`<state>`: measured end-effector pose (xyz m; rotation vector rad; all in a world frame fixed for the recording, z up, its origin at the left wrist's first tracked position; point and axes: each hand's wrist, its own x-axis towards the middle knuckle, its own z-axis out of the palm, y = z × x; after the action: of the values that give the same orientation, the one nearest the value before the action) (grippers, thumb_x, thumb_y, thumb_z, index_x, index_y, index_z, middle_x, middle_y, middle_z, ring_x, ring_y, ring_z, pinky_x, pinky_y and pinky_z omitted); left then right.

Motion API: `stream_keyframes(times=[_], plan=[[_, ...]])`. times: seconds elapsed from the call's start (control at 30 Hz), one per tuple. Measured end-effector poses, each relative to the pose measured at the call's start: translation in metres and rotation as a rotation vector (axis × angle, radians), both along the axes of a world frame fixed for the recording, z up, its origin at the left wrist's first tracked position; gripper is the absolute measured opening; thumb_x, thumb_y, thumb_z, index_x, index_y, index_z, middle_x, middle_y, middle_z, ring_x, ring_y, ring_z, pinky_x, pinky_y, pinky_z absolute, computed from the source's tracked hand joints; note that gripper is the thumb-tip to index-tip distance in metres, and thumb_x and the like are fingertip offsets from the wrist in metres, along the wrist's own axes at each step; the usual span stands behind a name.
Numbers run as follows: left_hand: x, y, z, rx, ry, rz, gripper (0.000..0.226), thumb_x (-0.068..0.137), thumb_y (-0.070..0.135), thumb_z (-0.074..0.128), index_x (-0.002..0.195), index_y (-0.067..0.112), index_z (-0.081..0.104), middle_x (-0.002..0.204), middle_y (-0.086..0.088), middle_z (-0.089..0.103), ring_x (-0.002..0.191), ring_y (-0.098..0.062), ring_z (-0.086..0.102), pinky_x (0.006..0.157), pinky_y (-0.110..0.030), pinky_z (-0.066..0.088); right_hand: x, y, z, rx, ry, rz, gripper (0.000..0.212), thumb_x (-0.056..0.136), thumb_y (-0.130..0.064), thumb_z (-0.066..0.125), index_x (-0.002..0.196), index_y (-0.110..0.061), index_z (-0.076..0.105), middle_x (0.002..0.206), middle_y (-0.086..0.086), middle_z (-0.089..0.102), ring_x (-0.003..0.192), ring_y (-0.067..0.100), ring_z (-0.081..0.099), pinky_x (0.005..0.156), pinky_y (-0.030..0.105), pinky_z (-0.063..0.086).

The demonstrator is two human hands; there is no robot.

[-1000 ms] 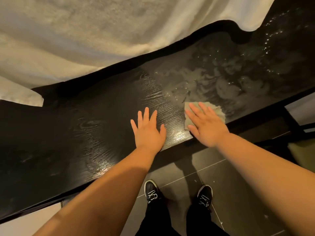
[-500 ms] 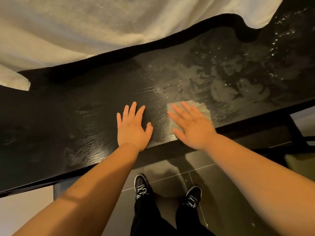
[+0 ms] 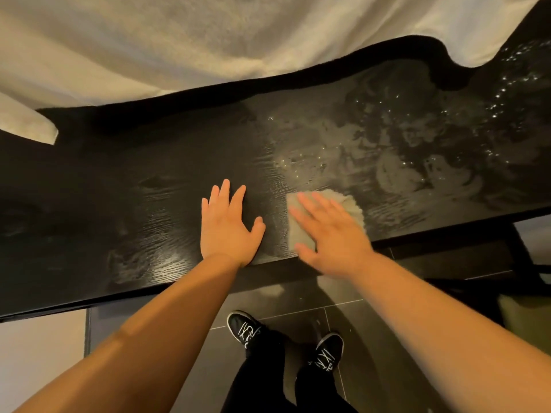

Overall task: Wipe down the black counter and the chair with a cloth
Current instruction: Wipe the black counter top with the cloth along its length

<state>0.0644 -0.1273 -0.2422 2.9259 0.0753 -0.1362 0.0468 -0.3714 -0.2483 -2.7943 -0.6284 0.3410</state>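
Two hands: both bare and both laid out flat, neither clenched.
Left hand: the left hand (image 3: 229,231) rests palm-down on the black wood-grain desk (image 3: 119,189) just inside its near edge. Its fingers are released and straight, and it holds nothing.
Right hand: the right hand (image 3: 331,236) presses with spread, straight fingers on the pale grey-green wiping cloth (image 3: 350,205), not curled round it.
One cloth: it lies under the right hand at the desk's near edge, just right of the left hand and apart from it.
Change: a second ago the right hand was sharp. Now its outline is smeared with motion, and more cloth shows on its thumb side toward the near edge. The left hand keeps the same flat brace.
Meaning: I judge a wiping stroke is under way along the near edge, with the desk pass partway done.
One wet film: cloudy smears and bright droplets (image 3: 402,162) cover the desk from the cloth to its right end. The left part shows plain grain.
Zero chairs: no chair can be made out for certain, so that part likely remains.
One drape: rumpled white fabric (image 3: 208,40) overhangs the far edge.
Two shoes: black lace-up shoes (image 3: 243,329) stand on dark floor tiles (image 3: 372,338) below the near edge.
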Motion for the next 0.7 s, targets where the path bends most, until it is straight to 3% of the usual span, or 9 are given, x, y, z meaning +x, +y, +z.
stream_keyframes(times=[0.13, 0.23, 0.47, 0.57, 0.7], plan=[[0.001, 0.0, 0.0, 0.005, 0.002, 0.003, 0.077, 0.096, 0.056, 0.054, 0.164, 0.026, 0.032, 0.175, -0.007, 0.017, 0.162, -0.029, 0.009, 0.132, -0.052, 0.008, 0.023, -0.049, 0.004, -0.103, -0.04, -0.21, 0.091, 0.094, -0.062, 0.038, 0.167, -0.015, 0.009, 0.175, 0.007, 0.002, 0.161, 0.026, 0.003, 0.13, 0.048, 0.011], [0.001, -0.001, 0.001, 0.013, 0.005, -0.006, 0.077, 0.096, 0.056, 0.053, 0.164, 0.026, 0.031, 0.175, -0.008, 0.016, 0.162, -0.029, 0.009, 0.132, -0.052, 0.009, 0.024, -0.026, 0.004, -0.13, -0.016, -0.296, 0.089, 0.095, -0.058, 0.031, 0.166, -0.011, 0.005, 0.174, 0.009, -0.001, 0.161, 0.03, -0.003, 0.129, 0.051, 0.008], [0.002, -0.001, 0.003, 0.02, 0.019, 0.002, 0.077, 0.097, 0.057, 0.052, 0.164, 0.028, 0.029, 0.176, -0.006, 0.013, 0.163, -0.028, 0.007, 0.132, -0.051, 0.007, 0.008, 0.026, 0.001, -0.064, 0.022, 0.088, 0.082, 0.099, -0.055, 0.035, 0.167, -0.022, 0.003, 0.175, -0.004, -0.007, 0.159, 0.02, -0.015, 0.129, 0.042, -0.009], [0.002, -0.001, 0.003, -0.001, 0.021, 0.007, 0.077, 0.097, 0.055, 0.053, 0.164, 0.027, 0.03, 0.176, -0.006, 0.014, 0.163, -0.028, 0.007, 0.132, -0.05, 0.006, 0.024, -0.01, -0.002, -0.061, -0.016, 0.136, 0.079, 0.099, -0.057, 0.034, 0.167, -0.022, 0.014, 0.175, -0.003, 0.004, 0.161, 0.021, -0.002, 0.131, 0.045, 0.004], [0.002, 0.0, 0.003, -0.011, 0.014, 0.003, 0.076, 0.097, 0.055, 0.053, 0.164, 0.026, 0.032, 0.175, -0.007, 0.015, 0.162, -0.028, 0.007, 0.132, -0.05, 0.006, 0.04, -0.043, 0.001, -0.114, -0.06, -0.071, 0.076, 0.102, -0.055, 0.03, 0.166, -0.016, 0.02, 0.174, 0.004, 0.014, 0.16, 0.027, 0.008, 0.128, 0.052, 0.016]])
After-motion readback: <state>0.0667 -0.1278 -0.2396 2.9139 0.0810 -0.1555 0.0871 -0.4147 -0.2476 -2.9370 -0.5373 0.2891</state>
